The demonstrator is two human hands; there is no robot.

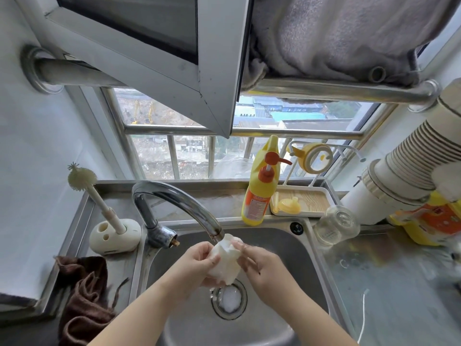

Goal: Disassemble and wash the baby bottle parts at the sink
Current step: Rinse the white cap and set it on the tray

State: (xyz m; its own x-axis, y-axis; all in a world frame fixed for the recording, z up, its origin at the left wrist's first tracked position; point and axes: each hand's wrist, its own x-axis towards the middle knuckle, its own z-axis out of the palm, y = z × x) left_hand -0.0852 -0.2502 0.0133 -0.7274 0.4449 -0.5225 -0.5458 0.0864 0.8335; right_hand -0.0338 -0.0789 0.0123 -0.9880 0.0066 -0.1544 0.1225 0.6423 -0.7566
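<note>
Both forearms reach in over the stainless steel sink [287,245]; the left hand [197,264] and right hand [262,267] each curl a closed grip on a crumpled white cloth [225,263], held just under the curved chrome tap [174,198] spout, above the drain [229,299]. A clear glass baby bottle [335,224] lies on the surface to the right

White cloth [225,265], yellow-orange soap bottle [259,193], brown towel [84,295].

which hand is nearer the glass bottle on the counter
Right. The right hand is over the sink, on the bottle's side. The left hand is farther, beyond the white cloth both hands hold.
</note>
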